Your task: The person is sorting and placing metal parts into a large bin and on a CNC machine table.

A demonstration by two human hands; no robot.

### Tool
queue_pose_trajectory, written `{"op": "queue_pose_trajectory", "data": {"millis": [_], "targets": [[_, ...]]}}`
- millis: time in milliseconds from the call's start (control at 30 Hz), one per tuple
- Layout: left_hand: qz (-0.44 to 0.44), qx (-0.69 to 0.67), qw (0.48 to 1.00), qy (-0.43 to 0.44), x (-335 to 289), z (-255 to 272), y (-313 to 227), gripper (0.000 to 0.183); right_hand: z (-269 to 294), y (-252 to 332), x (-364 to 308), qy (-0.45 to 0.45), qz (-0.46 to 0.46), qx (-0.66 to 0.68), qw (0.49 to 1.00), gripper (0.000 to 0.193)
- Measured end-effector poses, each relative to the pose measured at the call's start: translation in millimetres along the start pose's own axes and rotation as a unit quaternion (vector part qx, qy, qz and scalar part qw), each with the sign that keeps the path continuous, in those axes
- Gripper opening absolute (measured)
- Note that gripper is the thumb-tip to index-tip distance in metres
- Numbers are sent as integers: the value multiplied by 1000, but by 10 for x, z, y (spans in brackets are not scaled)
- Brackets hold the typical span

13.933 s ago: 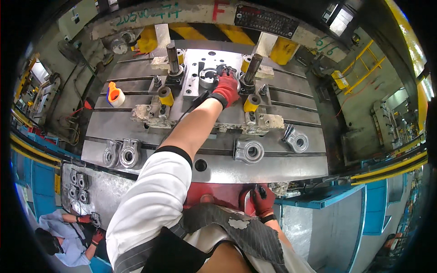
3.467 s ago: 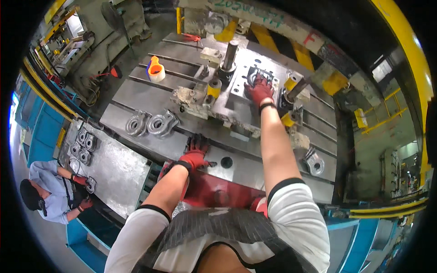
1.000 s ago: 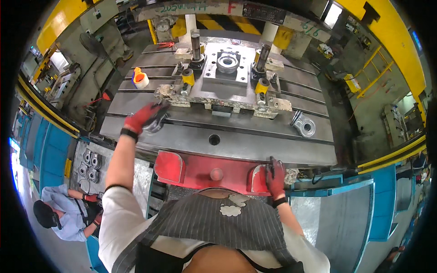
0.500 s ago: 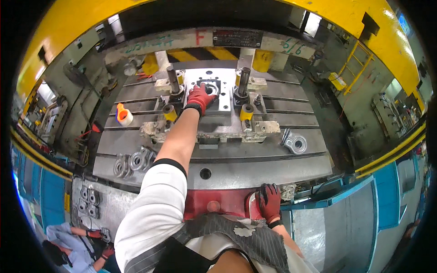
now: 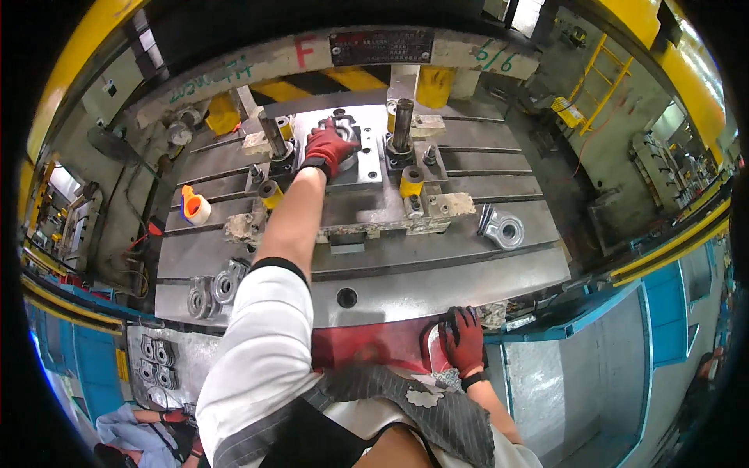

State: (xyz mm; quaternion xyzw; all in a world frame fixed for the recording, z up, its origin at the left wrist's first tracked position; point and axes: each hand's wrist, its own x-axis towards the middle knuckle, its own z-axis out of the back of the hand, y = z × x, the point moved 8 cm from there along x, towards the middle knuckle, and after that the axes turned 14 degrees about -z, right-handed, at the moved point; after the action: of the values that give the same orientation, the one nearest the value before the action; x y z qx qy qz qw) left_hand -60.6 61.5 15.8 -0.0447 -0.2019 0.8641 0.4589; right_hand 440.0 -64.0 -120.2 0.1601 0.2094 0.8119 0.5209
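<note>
My left hand (image 5: 331,149), in a red glove with dark fingertips, reaches over the pale die plate (image 5: 370,160) in the press. Its fingers bend over a grey ring-shaped metal part (image 5: 346,134) seated in the plate; the hand covers some of it. My right hand (image 5: 463,341), in a matching glove, lies with fingers extended on a rounded guard (image 5: 433,347) at the right end of the red panel (image 5: 367,343). What is beneath its palm is hidden. Two ringed metal parts (image 5: 226,286) stand left on the press bed, and another ringed part (image 5: 504,228) lies at the right.
Upright guide posts (image 5: 402,125) and yellow-collared posts (image 5: 411,182) flank the plate. An orange-and-white container (image 5: 195,207) stands on the bed's left. Several metal parts (image 5: 157,363) lie on a side table near a co-worker (image 5: 144,437). A blue-edged chute (image 5: 577,382) is at the right.
The view has tilted and shifted slightly. My left hand stays at the part in the die, and my right hand stays on the guard. The co-worker sits lower in view.
</note>
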Motion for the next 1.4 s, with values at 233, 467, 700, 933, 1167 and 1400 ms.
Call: {"op": "queue_pose_trajectory", "data": {"millis": [233, 467, 700, 933, 1167, 1400], "targets": [[-31, -900, 409, 149, -1348, 145, 15, 54, -48, 34, -2, -6, 33, 2, 999, 56], [-95, -931, 341, 89, -2695, 941, 35, 51, -54, 89, -76, -13, 58, 5, 998, 49], [-69, -646, 760, 27, -3243, 579, 944, 56, -171, 7, -92, -20, 98, -37, 994, 46], [43, 59, 996, -48, -3612, -317, 2161, 96, -124, 49, -98, -24, 78, -58, 995, 44], [-72, 222, 972, 3, -3633, -582, 1909, 81, 23, 142, -82, -42, 72, -10, 996, 48], [-92, 74, 986, 114, -3239, -1306, 1174, 92, 85, 79, -86, -44, 82, -9, 996, 49]]}}
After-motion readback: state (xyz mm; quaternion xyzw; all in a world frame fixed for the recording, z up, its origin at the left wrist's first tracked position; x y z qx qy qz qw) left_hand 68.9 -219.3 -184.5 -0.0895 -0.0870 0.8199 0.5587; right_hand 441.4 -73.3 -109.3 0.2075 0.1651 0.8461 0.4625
